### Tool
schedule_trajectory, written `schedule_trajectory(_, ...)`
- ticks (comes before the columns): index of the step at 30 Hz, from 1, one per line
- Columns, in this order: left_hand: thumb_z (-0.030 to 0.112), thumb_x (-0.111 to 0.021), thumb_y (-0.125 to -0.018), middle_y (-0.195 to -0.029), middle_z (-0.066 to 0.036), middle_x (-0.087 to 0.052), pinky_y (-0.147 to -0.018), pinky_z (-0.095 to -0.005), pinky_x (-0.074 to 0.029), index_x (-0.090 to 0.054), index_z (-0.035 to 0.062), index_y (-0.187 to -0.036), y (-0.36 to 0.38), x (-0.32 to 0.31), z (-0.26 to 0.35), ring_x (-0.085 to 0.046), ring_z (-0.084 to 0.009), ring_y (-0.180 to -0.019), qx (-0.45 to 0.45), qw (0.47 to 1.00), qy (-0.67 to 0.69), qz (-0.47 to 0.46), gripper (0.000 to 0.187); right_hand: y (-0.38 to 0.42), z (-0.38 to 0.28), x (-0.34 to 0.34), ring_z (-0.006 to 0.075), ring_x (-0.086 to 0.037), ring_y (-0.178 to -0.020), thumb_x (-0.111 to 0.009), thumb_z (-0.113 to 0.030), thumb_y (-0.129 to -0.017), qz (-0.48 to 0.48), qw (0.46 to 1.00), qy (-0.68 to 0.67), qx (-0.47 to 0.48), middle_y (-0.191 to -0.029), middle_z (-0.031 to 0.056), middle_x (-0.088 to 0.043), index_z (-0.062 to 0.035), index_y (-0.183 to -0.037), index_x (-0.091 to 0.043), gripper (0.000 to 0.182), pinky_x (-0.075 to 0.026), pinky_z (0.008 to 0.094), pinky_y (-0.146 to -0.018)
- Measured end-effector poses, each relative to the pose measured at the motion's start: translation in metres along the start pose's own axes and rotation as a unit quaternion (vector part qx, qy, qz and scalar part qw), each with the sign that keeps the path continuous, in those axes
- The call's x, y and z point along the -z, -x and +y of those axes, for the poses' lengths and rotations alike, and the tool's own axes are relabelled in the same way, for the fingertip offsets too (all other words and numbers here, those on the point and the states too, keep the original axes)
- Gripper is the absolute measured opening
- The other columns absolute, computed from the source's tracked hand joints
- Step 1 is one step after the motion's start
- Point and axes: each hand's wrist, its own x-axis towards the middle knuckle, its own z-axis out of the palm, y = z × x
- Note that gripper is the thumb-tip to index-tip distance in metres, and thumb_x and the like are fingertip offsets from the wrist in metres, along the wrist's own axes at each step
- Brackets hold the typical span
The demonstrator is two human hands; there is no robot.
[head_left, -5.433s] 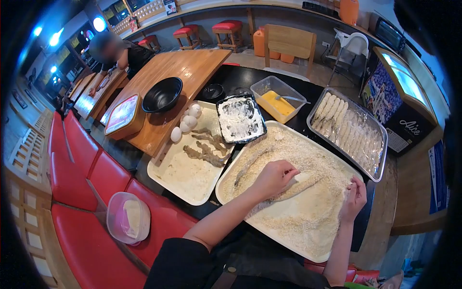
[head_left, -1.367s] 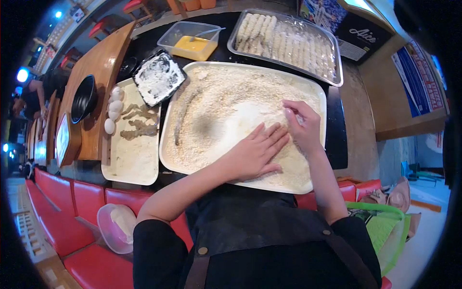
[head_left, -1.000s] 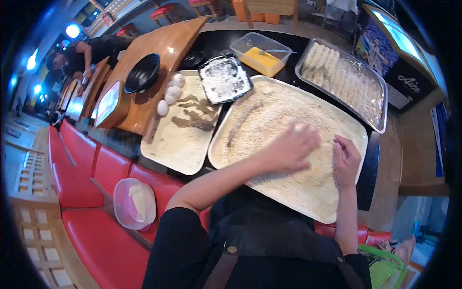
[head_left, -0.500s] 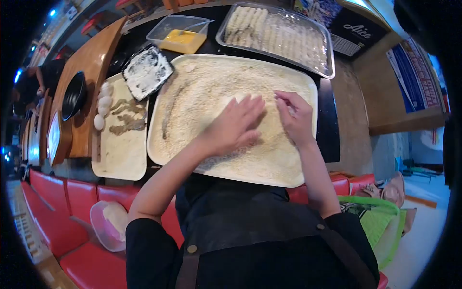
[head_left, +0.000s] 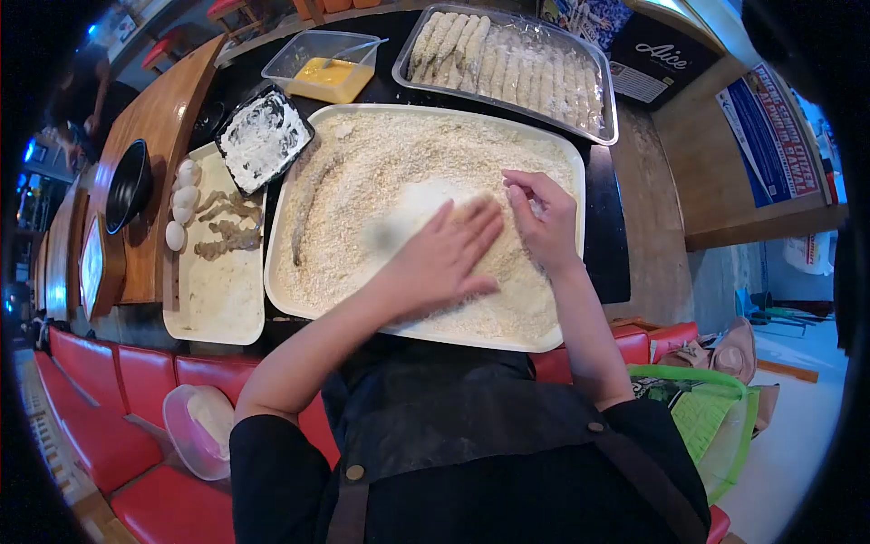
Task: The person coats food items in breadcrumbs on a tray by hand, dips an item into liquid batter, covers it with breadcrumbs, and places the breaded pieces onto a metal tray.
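A large cream tray (head_left: 283,292) holds a bed of pale breadcrumbs (head_left: 362,154). My left hand (head_left: 449,249) lies flat over the middle of the crumbs, fingers stretched out, its fingertips beside a brownish patch. To its right, my right hand (head_left: 544,216) is closed low over the crumbs, thumb and fingers pinched together; what they hold, if anything, I cannot tell. A crumb-dusted shrimp (head_left: 299,231) lies along the tray's left side. Bare white tray bottom shows beyond my left hand, with a greyish blur next to it.
Left of the crumb tray, a smaller tray (head_left: 213,308) carries raw shrimp (head_left: 227,243) and several eggs (head_left: 175,236). Behind stand a black dish of white flour (head_left: 263,138), a plastic tub of yellow egg (head_left: 333,80) and a clear tray of breaded shrimp (head_left: 535,77). A black bowl (head_left: 129,186) sits far left.
My left hand has shifted slightly down across the crumbs, and more bare tray bottom shows beside it. My right hand keeps its pinch. The whole view has turned a little.
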Motion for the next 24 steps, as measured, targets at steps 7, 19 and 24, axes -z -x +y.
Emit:
schedule_trajectory(7, 0.028, -0.062, -0.091, -0.14, -0.017, -0.046, -0.11, -0.0423, -0.032, -0.044, 0.006, -0.141, 0.028, 0.052, -0.044, -0.043, -0.0302, -0.131, 0.153, 0.957, 0.144, 0.201, 0.057, 0.001, 0.002, 0.0, 0.0201, -0.067, -0.081, -0.062, -0.001, -0.089, 0.006, 1.0, 0.0, -0.015, -0.093, 0.0125, -0.07, -0.0015, -0.103, -0.07, 0.017, -0.054, 0.029, -0.073)
schedule_trajectory(19, 0.022, -0.078, -0.078, -0.092, -0.011, -0.063, -0.073, -0.0369, -0.051, -0.059, 0.0059, -0.11, 0.087, 0.037, -0.012, -0.062, -0.0265, -0.083, 0.297, 0.928, 0.118, 0.189, 0.04, 0.004, -0.026, -0.009, 0.015, -0.066, -0.086, -0.061, -0.001, -0.089, -0.04, 0.999, 0.026, -0.016, -0.095, 0.0104, -0.069, 0.0, -0.105, -0.07, 0.018, -0.052, 0.0262, -0.076)
schedule_trajectory(24, 0.034, -0.071, -0.085, -0.104, -0.014, -0.061, -0.076, -0.0417, -0.052, -0.058, 0.0059, -0.114, 0.037, 0.033, -0.015, -0.062, -0.0306, -0.095, 0.246, 0.937, 0.089, 0.233, 0.043, 0.0, -0.044, -0.023, 0.0194, -0.067, -0.081, -0.063, 0.0, -0.086, -0.072, 0.997, 0.006, 0.038, -0.093, 0.0122, -0.069, -0.0009, -0.103, -0.07, 0.018, -0.053, 0.0284, -0.073)
